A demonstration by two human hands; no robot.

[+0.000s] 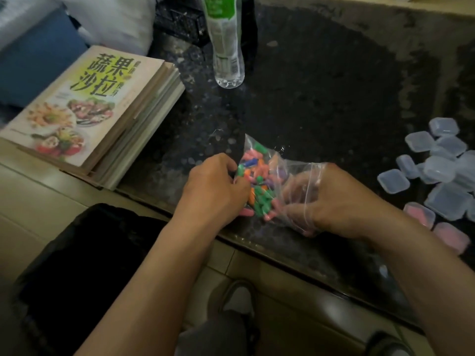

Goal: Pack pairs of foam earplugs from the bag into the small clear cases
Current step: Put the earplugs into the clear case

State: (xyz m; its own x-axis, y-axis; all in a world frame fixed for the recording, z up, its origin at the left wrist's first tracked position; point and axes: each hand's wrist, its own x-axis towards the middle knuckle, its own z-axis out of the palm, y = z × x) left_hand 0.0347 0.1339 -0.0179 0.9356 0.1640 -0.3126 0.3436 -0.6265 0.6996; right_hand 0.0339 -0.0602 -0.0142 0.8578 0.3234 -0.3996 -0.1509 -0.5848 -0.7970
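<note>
Earplugs (262,201) — light, squashy foam by the look, best pinched gently at mid-body — lie in the slippery clear bag (288,163) on the dark surface (334,98), our left grip (213,186) pinching its edge, our right grip (331,199) curled inside it, though we cannot tell whether it holds one.

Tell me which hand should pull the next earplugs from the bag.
Right: the right hand is inside the bag, nearer the cases; the left hand grips the bag's edge.
</note>
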